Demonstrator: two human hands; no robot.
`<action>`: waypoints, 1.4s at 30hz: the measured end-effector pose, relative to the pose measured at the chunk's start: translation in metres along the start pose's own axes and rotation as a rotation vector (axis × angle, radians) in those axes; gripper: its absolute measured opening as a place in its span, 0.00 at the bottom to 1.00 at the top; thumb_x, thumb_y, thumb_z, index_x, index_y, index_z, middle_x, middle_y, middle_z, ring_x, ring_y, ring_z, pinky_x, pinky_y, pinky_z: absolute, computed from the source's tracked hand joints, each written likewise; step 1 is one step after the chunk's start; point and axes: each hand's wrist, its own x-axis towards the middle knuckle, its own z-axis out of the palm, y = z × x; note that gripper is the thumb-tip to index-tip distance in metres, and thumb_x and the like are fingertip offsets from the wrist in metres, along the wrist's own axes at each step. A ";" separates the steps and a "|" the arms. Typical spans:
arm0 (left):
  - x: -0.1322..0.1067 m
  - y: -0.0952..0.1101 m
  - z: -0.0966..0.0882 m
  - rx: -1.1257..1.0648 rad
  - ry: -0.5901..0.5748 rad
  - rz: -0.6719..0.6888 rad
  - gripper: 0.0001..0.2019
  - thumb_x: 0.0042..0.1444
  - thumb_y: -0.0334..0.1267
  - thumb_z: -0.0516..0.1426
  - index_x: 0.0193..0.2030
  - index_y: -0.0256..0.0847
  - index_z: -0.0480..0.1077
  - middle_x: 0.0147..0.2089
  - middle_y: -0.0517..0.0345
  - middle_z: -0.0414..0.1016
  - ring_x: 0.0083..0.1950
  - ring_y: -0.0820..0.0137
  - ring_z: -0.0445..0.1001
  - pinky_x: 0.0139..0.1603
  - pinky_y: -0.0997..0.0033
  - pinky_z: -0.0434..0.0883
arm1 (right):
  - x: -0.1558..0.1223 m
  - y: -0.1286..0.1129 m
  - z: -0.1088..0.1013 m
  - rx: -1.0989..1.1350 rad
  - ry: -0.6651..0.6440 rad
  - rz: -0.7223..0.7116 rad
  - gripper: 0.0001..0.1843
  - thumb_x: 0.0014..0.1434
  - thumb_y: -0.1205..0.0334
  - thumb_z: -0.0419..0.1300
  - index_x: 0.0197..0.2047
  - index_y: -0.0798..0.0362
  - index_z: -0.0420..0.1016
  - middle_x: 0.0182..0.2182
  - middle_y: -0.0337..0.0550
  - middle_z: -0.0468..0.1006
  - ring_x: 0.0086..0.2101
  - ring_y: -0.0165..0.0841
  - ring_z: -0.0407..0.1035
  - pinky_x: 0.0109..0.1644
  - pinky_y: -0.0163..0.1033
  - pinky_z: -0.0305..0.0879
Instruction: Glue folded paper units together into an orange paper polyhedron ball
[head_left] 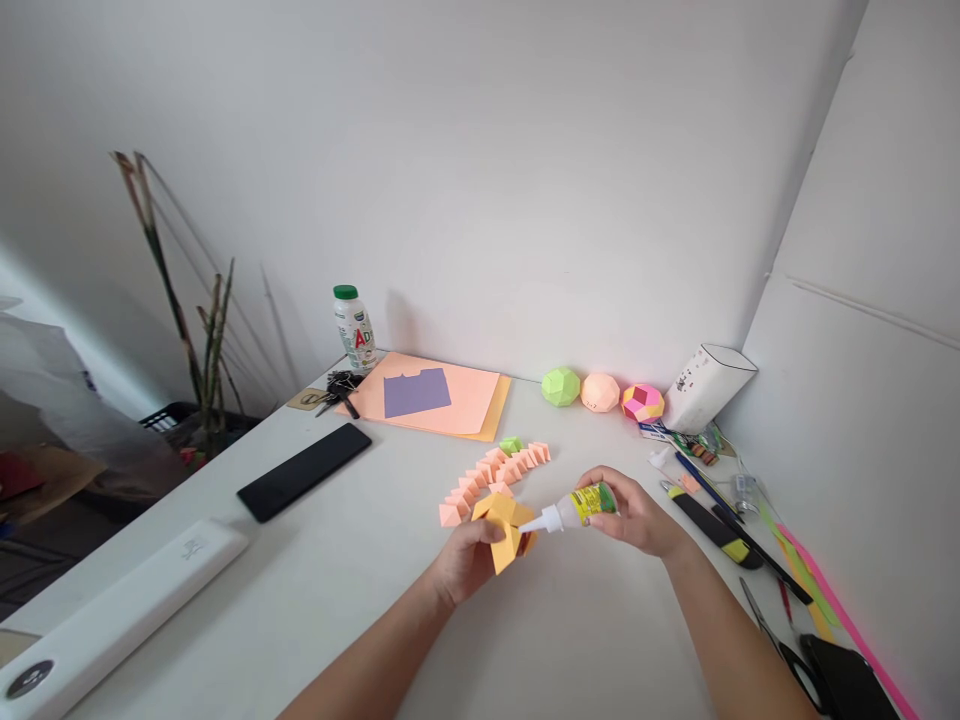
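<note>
**Status.** Left hand (469,560): grip closed on a folded orange paper unit (504,530), held just above the tabletop (315,600). Right hand (637,515): grip closed on a glue bottle (589,503), with the nozzle at the unit's upper fold.

**Risk.** Too hard a squeeze would likely flood the fold, warping the paper or dripping onto the tabletop. A tilted nozzle may smear glue on the left hand.

**Count.**
- One glue bottle.
- One held unit.
- One row of peach folded units (491,475), number unclear.
- One green unit (511,444).
- Three paper polyhedra (600,392).
- One phone (304,470).
</note>
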 end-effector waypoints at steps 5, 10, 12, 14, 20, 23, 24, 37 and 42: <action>0.000 -0.001 -0.001 -0.004 0.032 -0.018 0.09 0.37 0.29 0.55 0.30 0.34 0.71 0.29 0.52 0.71 0.29 0.68 0.67 0.32 0.67 0.60 | 0.001 -0.002 0.003 -0.030 -0.024 0.012 0.13 0.50 0.62 0.59 0.41 0.52 0.66 0.32 0.38 0.66 0.33 0.31 0.61 0.37 0.35 0.59; 0.000 -0.003 -0.005 -0.017 0.078 -0.047 0.11 0.37 0.29 0.55 0.31 0.33 0.73 0.31 0.51 0.74 0.32 0.66 0.69 0.34 0.66 0.62 | 0.001 -0.004 0.004 -0.025 -0.074 0.011 0.13 0.48 0.63 0.59 0.40 0.52 0.67 0.32 0.38 0.66 0.31 0.30 0.60 0.35 0.35 0.59; 0.000 -0.003 -0.006 -0.047 0.094 -0.051 0.12 0.37 0.29 0.55 0.32 0.34 0.73 0.31 0.51 0.74 0.33 0.65 0.69 0.35 0.67 0.63 | 0.001 -0.004 0.004 -0.020 -0.093 0.005 0.14 0.48 0.64 0.59 0.40 0.52 0.67 0.32 0.38 0.66 0.31 0.30 0.60 0.35 0.35 0.59; 0.000 -0.003 -0.005 -0.059 0.096 -0.049 0.12 0.36 0.29 0.55 0.31 0.34 0.73 0.31 0.51 0.74 0.33 0.65 0.70 0.35 0.67 0.63 | 0.001 -0.004 0.004 -0.012 -0.097 -0.002 0.14 0.47 0.64 0.59 0.40 0.52 0.67 0.32 0.38 0.66 0.31 0.30 0.60 0.36 0.35 0.59; 0.000 -0.001 -0.002 -0.014 0.060 -0.040 0.11 0.36 0.29 0.55 0.30 0.33 0.73 0.29 0.51 0.73 0.30 0.67 0.68 0.33 0.67 0.63 | 0.002 0.000 0.004 -0.006 -0.046 0.016 0.14 0.49 0.63 0.59 0.41 0.52 0.66 0.33 0.38 0.66 0.33 0.31 0.60 0.36 0.35 0.59; 0.000 -0.002 -0.003 -0.041 0.084 -0.042 0.11 0.36 0.29 0.55 0.30 0.34 0.73 0.29 0.52 0.73 0.31 0.67 0.68 0.34 0.68 0.63 | 0.002 0.002 0.003 -0.013 -0.091 0.026 0.14 0.48 0.63 0.59 0.40 0.52 0.67 0.32 0.37 0.66 0.31 0.30 0.60 0.35 0.34 0.58; 0.000 -0.002 -0.003 -0.054 0.088 -0.043 0.11 0.36 0.29 0.55 0.30 0.34 0.73 0.29 0.52 0.73 0.31 0.67 0.68 0.34 0.68 0.63 | 0.002 0.002 0.003 -0.011 -0.106 0.025 0.14 0.48 0.63 0.59 0.40 0.52 0.67 0.32 0.37 0.66 0.31 0.30 0.60 0.34 0.34 0.58; 0.000 -0.002 -0.002 -0.051 0.092 -0.044 0.12 0.36 0.29 0.56 0.31 0.34 0.73 0.30 0.52 0.74 0.32 0.66 0.69 0.34 0.68 0.63 | 0.002 0.000 0.005 0.001 -0.088 0.017 0.13 0.48 0.62 0.60 0.39 0.52 0.68 0.32 0.38 0.67 0.31 0.30 0.60 0.34 0.34 0.58; 0.000 -0.002 -0.004 -0.026 0.063 -0.045 0.11 0.36 0.30 0.56 0.31 0.33 0.73 0.29 0.51 0.73 0.30 0.67 0.68 0.33 0.68 0.62 | 0.002 0.001 0.005 0.020 -0.055 0.032 0.14 0.49 0.62 0.60 0.41 0.52 0.67 0.32 0.38 0.66 0.31 0.30 0.60 0.35 0.34 0.58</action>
